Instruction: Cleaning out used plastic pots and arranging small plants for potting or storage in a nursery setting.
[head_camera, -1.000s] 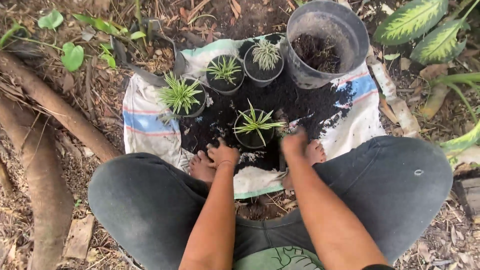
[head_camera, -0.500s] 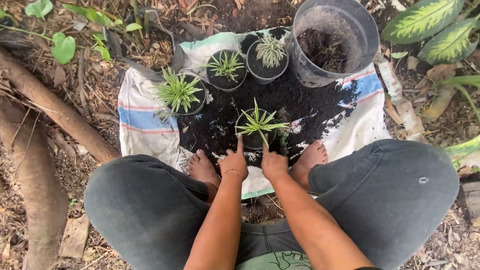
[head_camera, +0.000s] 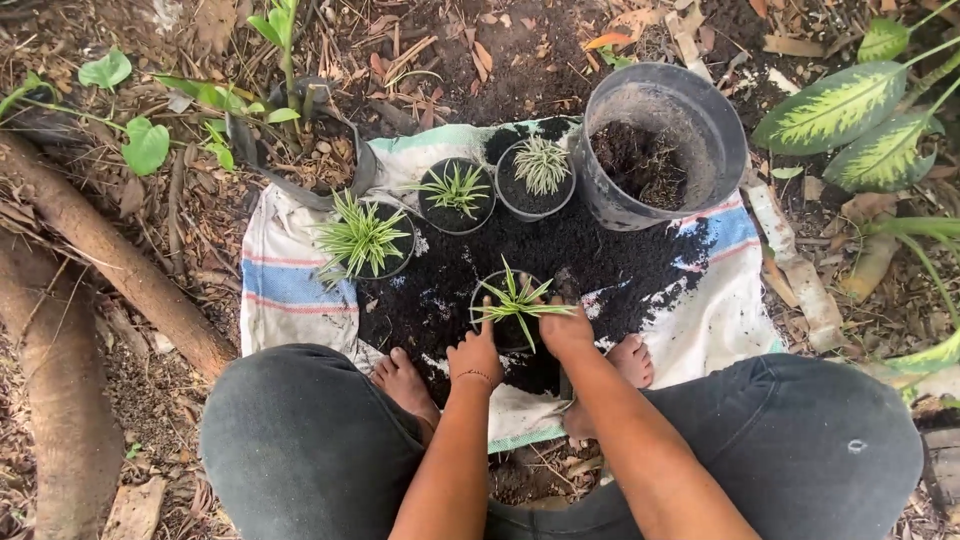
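Both hands have closed in: left hand (head_camera: 476, 354) and right hand (head_camera: 565, 331) now cup the small black plastic pot (head_camera: 508, 300) of striped grass-like seedling. Probably light, thin-walled; leaves fragile, so grip the sides low.

Matt plastic pot (head_camera: 510, 300), woven sack (head_camera: 290, 285)

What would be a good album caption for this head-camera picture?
Seated barefoot, a person cups left hand and right hand around a small potted striped plant on a soil-strewn sack.

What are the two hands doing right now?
Left hand: curled against the small black plastic pot of striped green plant; firm grip unclear.
Right hand: same pot, other side; grip unclear.
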